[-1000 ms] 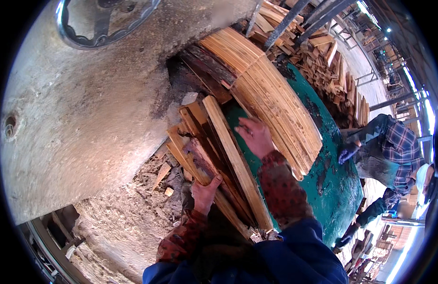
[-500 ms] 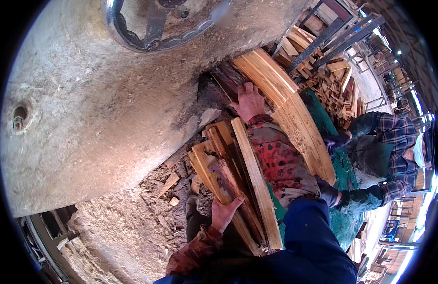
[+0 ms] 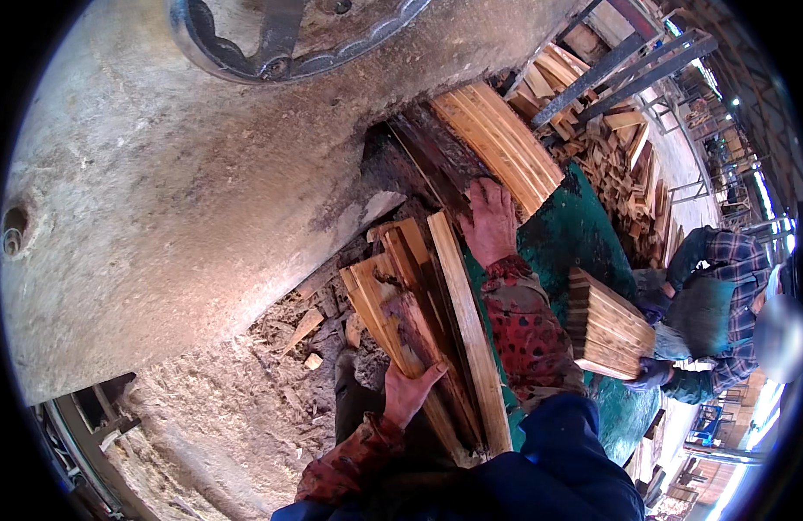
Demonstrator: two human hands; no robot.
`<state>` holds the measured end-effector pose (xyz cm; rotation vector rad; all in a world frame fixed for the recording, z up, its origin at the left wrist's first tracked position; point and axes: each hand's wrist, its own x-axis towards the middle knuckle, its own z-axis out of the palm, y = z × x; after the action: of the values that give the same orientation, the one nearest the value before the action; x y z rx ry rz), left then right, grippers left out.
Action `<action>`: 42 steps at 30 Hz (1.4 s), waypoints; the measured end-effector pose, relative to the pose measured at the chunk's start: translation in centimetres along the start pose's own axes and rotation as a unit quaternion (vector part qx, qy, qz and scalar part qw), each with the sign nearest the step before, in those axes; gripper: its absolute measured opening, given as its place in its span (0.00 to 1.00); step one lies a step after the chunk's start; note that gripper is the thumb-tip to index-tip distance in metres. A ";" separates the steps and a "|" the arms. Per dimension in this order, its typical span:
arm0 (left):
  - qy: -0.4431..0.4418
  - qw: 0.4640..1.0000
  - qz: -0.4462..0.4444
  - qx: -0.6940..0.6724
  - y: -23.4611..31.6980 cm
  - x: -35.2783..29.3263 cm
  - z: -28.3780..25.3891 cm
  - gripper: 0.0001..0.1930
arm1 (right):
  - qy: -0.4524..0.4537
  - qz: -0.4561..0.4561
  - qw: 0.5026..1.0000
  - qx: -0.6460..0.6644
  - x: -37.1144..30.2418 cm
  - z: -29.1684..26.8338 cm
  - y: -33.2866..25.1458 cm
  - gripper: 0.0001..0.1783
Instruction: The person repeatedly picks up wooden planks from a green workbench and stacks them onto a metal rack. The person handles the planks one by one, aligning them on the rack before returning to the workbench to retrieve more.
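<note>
My left hand (image 3: 407,392) grips a bundle of rough wooden slats (image 3: 410,317) near its lower end, the thumb laid across the top. Some slats are pale, others dark with bark. A long pale slat (image 3: 471,334) lies along the bundle's right side. My right hand (image 3: 491,227) rests, fingers stretched out, on the near end of a dark, bark-edged board (image 3: 436,152). That board lies beside a stack of light wooden strips (image 3: 497,143), close by the fingers.
A large pale machine panel (image 3: 193,208) with a metal handwheel (image 3: 280,69) fills the upper left. Sawdust (image 3: 219,425) heaps below it. A co-worker (image 3: 723,286) at right holds a block of strips (image 3: 610,326) over a green table (image 3: 584,226). Offcuts (image 3: 623,182) pile behind.
My right hand has shifted right and toward me, along the dark board. The co-worker has drawn the nearer block of strips away to the right. My left hand stays on the bundle.
</note>
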<state>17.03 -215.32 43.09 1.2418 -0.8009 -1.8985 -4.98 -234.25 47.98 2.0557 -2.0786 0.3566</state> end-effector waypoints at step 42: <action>-0.011 0.999 -0.004 -0.034 -1.5 0.4 -0.5 0.21 | -0.013 0.041 0.997 0.058 -0.6 -4.1 2.7 0.07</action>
<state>17.06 -214.89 41.53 1.1871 -0.7381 -1.9335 -7.84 -232.39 51.63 2.0521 -2.2113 0.4769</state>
